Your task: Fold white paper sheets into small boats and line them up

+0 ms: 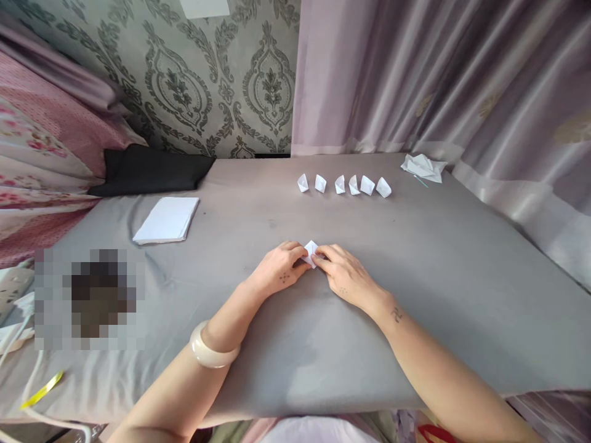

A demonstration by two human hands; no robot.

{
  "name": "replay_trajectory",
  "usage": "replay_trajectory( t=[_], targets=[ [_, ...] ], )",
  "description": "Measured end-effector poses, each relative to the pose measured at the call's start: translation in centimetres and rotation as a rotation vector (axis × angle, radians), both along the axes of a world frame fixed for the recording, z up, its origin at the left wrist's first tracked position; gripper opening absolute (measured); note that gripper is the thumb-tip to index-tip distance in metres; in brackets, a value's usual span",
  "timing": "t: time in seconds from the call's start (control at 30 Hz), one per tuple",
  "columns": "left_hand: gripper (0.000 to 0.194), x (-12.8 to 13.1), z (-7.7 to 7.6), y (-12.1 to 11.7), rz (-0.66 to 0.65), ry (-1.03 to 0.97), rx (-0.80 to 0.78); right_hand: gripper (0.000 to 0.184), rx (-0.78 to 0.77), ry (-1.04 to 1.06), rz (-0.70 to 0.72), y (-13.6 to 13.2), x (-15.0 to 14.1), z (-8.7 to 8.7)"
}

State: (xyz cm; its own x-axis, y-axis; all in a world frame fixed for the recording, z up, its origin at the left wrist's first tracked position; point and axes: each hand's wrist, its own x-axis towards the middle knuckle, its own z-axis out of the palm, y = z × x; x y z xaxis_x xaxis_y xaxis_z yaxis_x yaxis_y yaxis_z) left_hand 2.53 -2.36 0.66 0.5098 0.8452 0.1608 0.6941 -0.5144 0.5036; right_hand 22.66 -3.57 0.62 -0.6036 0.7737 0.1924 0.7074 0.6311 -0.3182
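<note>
We find the left hand (281, 266) extended forward and angled inward, palm down, its thumb and fingers closed on the left edge of the folded paper (311, 253). We note the right hand (346, 272) mirroring it, thumb and fingers closed on the right edge. We record the folded paper between both sets of fingertips, over the grey cloth (452, 277). Beyond the folded paper, we count six paper shapes (340, 185); beyond and left lies a paper stack (167, 220).

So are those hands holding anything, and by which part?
Yes, a small folded white paper: the left hand at its left side, the right hand at its right.
</note>
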Motion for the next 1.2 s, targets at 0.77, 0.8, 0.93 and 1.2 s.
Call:
replay_trajectory(
  t=[0.77, 0.8, 0.93, 1.2],
  targets=[
    [0.023, 0.0, -1.1, 0.5, 0.131, -0.082, -0.036, 0.02, -0.089, 0.225, -0.222, 1.4, 0.0, -0.9],
    [0.023, 0.0, -1.2, 0.5, 0.156, -0.101, -0.053, 0.019, -0.113, 0.25, -0.241, 1.5, 0.0, -0.9],
    [0.021, 0.2, -1.2, 0.4, 0.235, -0.138, -0.099, 0.016, -0.202, 0.345, -0.313, 1.8, 0.1, -1.0],
    [0.023, 1.0, -0.8, 0.1, 0.336, -0.121, -0.13, 0.018, -0.273, 0.396, -0.418, 1.9, -0.4, -1.0]
  ],
)
